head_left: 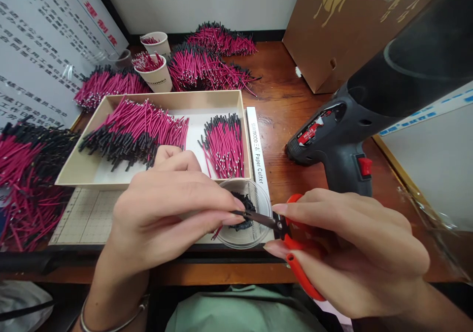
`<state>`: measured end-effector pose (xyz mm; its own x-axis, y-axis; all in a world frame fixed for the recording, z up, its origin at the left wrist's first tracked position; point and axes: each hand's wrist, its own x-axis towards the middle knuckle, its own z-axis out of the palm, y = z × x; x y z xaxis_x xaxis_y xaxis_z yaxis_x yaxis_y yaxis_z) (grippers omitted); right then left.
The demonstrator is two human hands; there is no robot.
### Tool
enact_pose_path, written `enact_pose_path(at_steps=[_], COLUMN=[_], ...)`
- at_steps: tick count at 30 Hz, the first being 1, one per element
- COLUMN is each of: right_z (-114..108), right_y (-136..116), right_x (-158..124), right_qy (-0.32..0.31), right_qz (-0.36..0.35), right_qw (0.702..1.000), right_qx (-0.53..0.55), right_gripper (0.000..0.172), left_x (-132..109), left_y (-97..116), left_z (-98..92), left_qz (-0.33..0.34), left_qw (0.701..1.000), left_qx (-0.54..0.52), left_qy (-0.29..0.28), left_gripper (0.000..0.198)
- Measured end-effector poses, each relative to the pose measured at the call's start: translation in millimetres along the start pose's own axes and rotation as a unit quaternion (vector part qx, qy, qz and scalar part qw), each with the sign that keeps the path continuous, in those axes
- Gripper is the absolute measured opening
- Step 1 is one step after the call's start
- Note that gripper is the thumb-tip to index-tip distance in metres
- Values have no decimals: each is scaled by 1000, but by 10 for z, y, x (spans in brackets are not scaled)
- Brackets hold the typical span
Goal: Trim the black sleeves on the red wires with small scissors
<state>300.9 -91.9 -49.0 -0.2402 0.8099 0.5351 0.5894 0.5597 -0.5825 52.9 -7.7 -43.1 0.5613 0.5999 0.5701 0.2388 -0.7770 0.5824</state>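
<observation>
My left hand is pinched shut on a short pink wire whose end pokes out below my fingers. My right hand grips red-handled snips. Their dark blades meet my left fingertips. Both hands hover over a small clear round cup holding black bits, at the table's near edge.
A cream tray holds piles of pink wires with black ends. More wire piles, two paper cups, a paper cutter, a black heat gun and a cardboard box surround it.
</observation>
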Motion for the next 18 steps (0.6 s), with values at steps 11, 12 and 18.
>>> enact_pose_path(at_steps=[11, 12, 18], right_z=[-22, -18, 7], right_y=[4, 6, 24], right_x=[-25, -22, 0], right_qy=[-12, -13, -19], right_qz=[-15, -17, -29], right_qw=[1000, 1000, 999], right_qx=[0, -3, -10], right_gripper=[18, 18, 15], left_x=[12, 10, 8], left_y=[4, 3, 4], left_z=[-7, -6, -6], left_qz=[2, 3, 3], left_qw=[1000, 1000, 1000], left_qx=[7, 7, 4], left_qy=[-6, -6, 2], left_gripper=[18, 18, 17])
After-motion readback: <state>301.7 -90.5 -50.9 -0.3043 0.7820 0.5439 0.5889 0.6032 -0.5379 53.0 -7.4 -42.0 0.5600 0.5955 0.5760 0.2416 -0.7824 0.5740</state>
